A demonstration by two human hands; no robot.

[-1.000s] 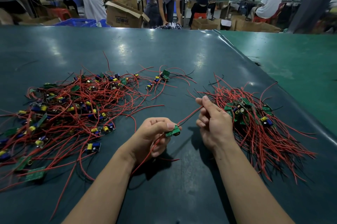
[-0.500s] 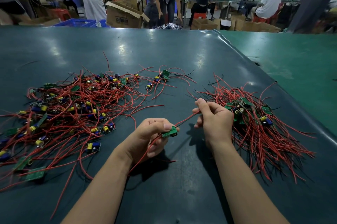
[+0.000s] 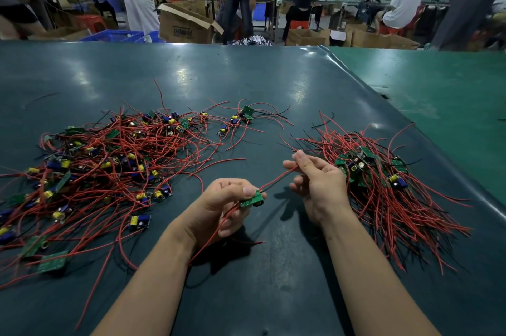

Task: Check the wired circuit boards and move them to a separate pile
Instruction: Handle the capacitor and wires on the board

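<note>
Clearly the checking step is going on: the left hand (image 3: 219, 205) is pinching a small green board (image 3: 252, 199) between thumb and fingers, low over the tabletop (image 3: 246, 75), while the right hand (image 3: 319, 185) is pinching its red wire (image 3: 276, 178) taut. Unsorted boards (image 3: 104, 168) are lying left, the sorted pile (image 3: 383, 187) right — next, probably, carrying this board there.
</note>
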